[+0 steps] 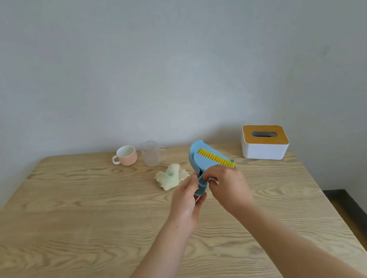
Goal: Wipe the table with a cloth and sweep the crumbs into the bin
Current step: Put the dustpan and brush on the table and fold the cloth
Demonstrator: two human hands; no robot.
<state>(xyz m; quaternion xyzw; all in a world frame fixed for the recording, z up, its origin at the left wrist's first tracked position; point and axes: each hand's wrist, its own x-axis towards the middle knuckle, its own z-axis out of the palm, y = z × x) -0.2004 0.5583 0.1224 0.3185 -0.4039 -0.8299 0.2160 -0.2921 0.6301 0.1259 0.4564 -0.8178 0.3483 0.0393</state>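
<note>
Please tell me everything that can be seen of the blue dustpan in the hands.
The light blue plastic dustpan is smooth, with a raised curved rim. It is tilted over the light wooden table, pan toward the wall, handle toward the person. A brush with yellow bristles lies across it. The left hand grips its handle; the right hand grips the brush's near end.

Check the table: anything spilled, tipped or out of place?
Nothing stands out. The pink cup and clear cup stand upright. The cloth lies crumpled beside the dustpan, which the left hand and right hand grip, with the brush lying in it. No crumbs or bin show in this view.
</note>
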